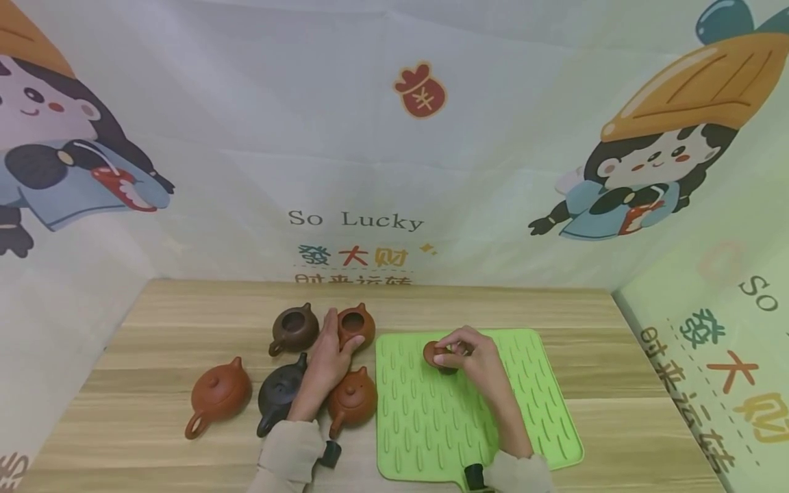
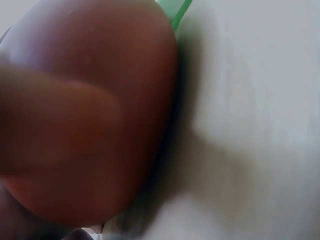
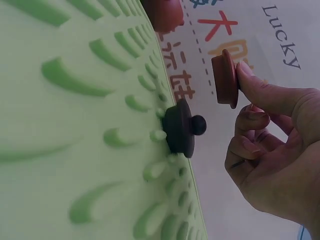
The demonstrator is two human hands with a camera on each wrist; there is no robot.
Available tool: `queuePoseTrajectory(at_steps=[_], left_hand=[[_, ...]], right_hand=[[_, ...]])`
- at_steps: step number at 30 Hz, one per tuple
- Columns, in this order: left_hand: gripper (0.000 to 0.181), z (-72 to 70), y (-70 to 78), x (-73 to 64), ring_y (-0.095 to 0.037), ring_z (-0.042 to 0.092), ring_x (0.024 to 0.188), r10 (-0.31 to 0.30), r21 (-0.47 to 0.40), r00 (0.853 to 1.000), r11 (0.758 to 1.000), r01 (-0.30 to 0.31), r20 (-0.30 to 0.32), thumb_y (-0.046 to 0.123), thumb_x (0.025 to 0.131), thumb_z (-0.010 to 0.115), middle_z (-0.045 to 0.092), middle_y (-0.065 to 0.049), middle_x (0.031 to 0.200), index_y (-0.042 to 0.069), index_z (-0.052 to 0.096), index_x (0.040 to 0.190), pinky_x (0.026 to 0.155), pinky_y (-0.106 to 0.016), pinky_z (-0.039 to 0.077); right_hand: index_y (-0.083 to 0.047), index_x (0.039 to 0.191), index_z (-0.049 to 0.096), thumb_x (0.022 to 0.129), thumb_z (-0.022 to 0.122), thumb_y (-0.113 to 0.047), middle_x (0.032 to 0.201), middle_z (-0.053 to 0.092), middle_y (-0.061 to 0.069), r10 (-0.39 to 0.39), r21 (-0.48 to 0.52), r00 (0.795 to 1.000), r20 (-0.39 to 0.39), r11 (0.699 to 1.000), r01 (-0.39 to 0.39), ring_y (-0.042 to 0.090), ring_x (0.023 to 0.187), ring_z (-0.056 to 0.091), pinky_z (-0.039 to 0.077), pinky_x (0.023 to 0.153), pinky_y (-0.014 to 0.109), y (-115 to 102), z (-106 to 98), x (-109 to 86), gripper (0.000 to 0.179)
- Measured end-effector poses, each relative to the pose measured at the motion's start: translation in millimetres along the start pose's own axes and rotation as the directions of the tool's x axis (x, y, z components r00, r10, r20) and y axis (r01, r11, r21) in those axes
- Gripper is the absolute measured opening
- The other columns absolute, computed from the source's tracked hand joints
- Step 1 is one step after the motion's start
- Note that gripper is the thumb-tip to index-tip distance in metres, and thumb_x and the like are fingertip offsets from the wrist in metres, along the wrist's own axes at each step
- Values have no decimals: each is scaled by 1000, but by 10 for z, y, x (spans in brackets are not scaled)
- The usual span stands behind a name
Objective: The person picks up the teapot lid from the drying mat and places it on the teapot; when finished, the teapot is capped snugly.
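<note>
My left hand point(image 1: 328, 359) grips a reddish-brown lidless teapot point(image 1: 365, 322) at the back of the table, fingers on its left side and thumb at its front. The teapot's rounded body point(image 2: 130, 45) fills much of the left wrist view, with a blurred finger across it. Over the green mat, my right hand point(image 1: 481, 357) pinches a reddish-brown teapot lid point(image 3: 225, 80) between thumb and finger. That lid is raised off the mat, tilted in the right wrist view. Close below it, a dark teapot lid point(image 3: 180, 129) with a round knob sits on the mat.
The green mat point(image 1: 425, 438) covers the table's right middle. A dark brown lidless teapot point(image 1: 304, 337) stands left of my left hand. Nearer stand a black lidded teapot point(image 1: 271, 394) and two reddish lidded ones, left point(image 1: 222, 394) and right point(image 1: 354, 404). A printed cloth point(image 1: 493, 205) hangs behind.
</note>
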State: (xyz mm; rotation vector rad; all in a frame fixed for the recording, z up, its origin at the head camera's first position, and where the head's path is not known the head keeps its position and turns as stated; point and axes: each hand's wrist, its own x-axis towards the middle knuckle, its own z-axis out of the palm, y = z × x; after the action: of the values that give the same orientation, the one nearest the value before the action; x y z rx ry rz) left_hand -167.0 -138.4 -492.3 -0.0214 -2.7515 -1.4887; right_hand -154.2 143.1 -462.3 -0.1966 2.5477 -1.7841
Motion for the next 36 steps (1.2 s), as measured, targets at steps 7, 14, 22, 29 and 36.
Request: queuePoseTrajectory(at_steps=[7,14,22,29,36], left_hand=[[80,-5,-9,7,-57,18,163,-3,0,1000,1000,3,-6,13,112,65,15,-43,173,-18,15,167,132,-66,23],[80,-12,-10,1,-56,18,163,-7,-2,1000,1000,7,-6,13,112,64,15,-43,173,-18,16,167,132,-66,23],[81,-6,-11,4,-57,18,163,4,-5,1000,1000,-4,3,12,112,64,14,-43,174,-18,15,167,132,-67,24],[80,10,-24,16,-56,19,163,-1,0,1000,1000,1,-1,12,112,64,15,-42,174,-18,15,167,132,-66,24],[80,3,-14,10,-55,19,164,-11,5,1000,1000,11,2,12,112,64,15,-42,174,-17,15,168,132,-66,24]], right_hand=[[-1,99,82,87,90,0,95,69,12,4,8,1000,15,1000,-4,17,85,56,48,79,28,-41,87,49,14],[-1,98,82,87,89,0,90,66,8,-10,3,999,42,1000,10,16,82,55,46,75,27,-93,215,145,13],[0,98,82,87,90,-1,86,66,8,-62,-6,995,78,998,62,16,80,56,45,71,26,-165,358,275,13],[-2,95,83,86,92,-1,83,64,3,-109,-31,988,112,993,114,14,79,55,47,74,26,-253,510,400,13],[-3,95,83,84,93,-6,81,62,-1,-131,-63,979,153,988,142,12,79,55,47,75,26,-370,646,487,15]])
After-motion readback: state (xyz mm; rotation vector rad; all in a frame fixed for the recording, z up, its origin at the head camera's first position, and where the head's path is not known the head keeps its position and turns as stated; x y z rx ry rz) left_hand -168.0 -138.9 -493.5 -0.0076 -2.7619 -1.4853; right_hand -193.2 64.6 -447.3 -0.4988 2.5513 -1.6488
